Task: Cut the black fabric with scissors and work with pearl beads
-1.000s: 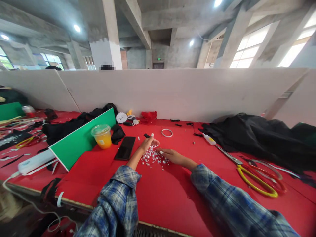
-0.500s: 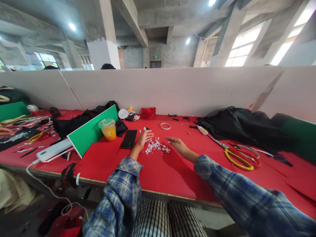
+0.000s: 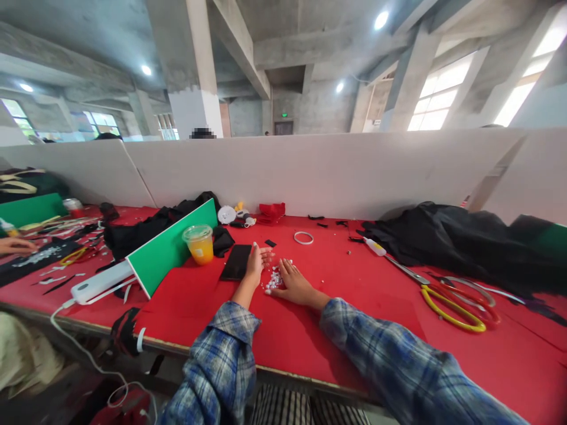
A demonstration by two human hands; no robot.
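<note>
head view, the beads: little pile of pearly white beads (image 3: pixel 275 277) sits on the red table (image 3: pixel 310 348), straight ahead of the person and squeezed into a narrow strip between both hands. No real front or back to it, but the strip's long axis runs near-to-far, leaning a bit to the right at the far end. A few loose beads lie just past the far end.
head view, left hand: left hand (image 3: pixel 256 262) stands on its edge at the pile's left side. It's spread out, fingers straight and pointing away from the person, palm facing the beads, gripping nothing.
head view, right hand: right hand (image 3: pixel 296 284) lies palm-down on the table at the pile's right side. Fingers are stretched toward the far left, touching the beads, nothing clutched.
head view, left of the hands: black phone (image 3: pixel 236 262) lies flat just beside the left hand. Farther left there's a cup of orange drink (image 3: pixel 199 243) and a slanted green board (image 3: pixel 172 248).
head view, right side: white ring (image 3: pixel 303 238) sits beyond the hands. Scissors (image 3: pixel 452 301) with yellow and red handles are well apart on the right, near a heap of black cloth (image 3: pixel 465 242).
head view, far left: a co-worker's hand (image 3: pixel 15 246) rests on the next stretch of table.
</note>
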